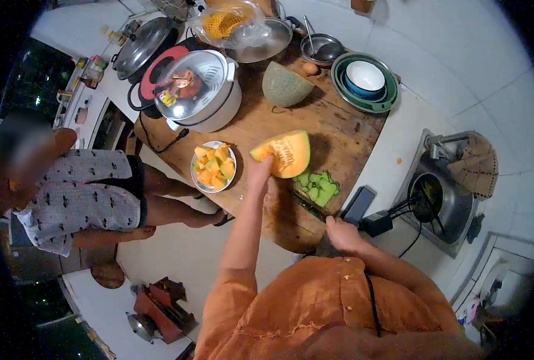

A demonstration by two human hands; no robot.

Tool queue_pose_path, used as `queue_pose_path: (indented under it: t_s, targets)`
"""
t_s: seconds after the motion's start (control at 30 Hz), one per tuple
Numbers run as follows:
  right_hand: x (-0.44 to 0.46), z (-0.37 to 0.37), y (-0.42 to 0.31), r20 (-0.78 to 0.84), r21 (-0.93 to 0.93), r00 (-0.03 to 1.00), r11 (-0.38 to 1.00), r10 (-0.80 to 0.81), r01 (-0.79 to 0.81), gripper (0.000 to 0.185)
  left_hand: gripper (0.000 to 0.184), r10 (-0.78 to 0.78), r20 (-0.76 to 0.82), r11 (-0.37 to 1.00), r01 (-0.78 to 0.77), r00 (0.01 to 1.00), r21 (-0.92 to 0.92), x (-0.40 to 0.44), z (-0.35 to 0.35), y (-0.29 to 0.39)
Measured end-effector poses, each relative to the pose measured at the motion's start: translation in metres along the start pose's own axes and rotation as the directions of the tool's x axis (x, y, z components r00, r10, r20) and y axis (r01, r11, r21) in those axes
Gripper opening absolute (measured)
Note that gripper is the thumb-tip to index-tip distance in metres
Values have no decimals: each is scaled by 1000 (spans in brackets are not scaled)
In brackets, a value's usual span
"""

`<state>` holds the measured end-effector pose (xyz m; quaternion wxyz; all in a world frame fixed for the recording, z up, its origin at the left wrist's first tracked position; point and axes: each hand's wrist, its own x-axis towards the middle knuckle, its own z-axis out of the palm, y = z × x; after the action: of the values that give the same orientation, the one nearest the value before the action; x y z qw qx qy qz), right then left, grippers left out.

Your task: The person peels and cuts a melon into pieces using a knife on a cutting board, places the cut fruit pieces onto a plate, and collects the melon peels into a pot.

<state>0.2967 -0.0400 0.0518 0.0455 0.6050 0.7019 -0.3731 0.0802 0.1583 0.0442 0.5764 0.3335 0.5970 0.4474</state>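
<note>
My left hand grips the near left edge of a cut piece of cantaloupe, thumb against the orange flesh; seeds show in its hollow. In my right hand is the handle of a knife, its dark blade pointing toward the melon and lying low over the wooden table. Green melon peels lie in a heap beside the blade. To the left of my left hand, a white bowl holds orange melon chunks. A netted-rind melon half sits farther back, cut face hidden.
A large white steamer pot stands on the wooden table, near a black cord. Nested bowls and an egg are at the back right. The sink is to the right. Another person stands at the left.
</note>
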Motion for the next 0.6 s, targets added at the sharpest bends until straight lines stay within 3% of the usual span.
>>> queue_pose_path:
  t_s: [0.1, 0.2, 0.27, 0.33, 0.37, 0.6]
  targets:
    - [1, 8, 9, -112, 25, 992, 998, -59, 62, 17, 51, 3, -149, 993, -20, 989, -113, -35, -24, 8]
    - [2, -5, 7, -127, 100, 989, 993, 76, -63, 14, 54, 55, -190, 996, -66, 980, -52, -67, -53, -6]
    - [1, -9, 5, -256, 286, 961, 958, 104, -27, 19, 57, 67, -276, 998, -66, 959, 12, -85, -66, -31]
    - [2, -9, 6, -332, 285, 937, 959, 110, -12, 24, 59, 54, -269, 997, -38, 961, 64, -97, -76, -56]
    - [2, -11, 5, -332, 313, 935, 950, 123, -13, 25, 62, 64, -277, 998, -66, 959, 3, -101, -75, -70]
    - [-2, -20, -15, -328, 396, 937, 918, 117, 24, 27, 65, 65, -342, 985, -6, 938, 170, -129, -61, -95]
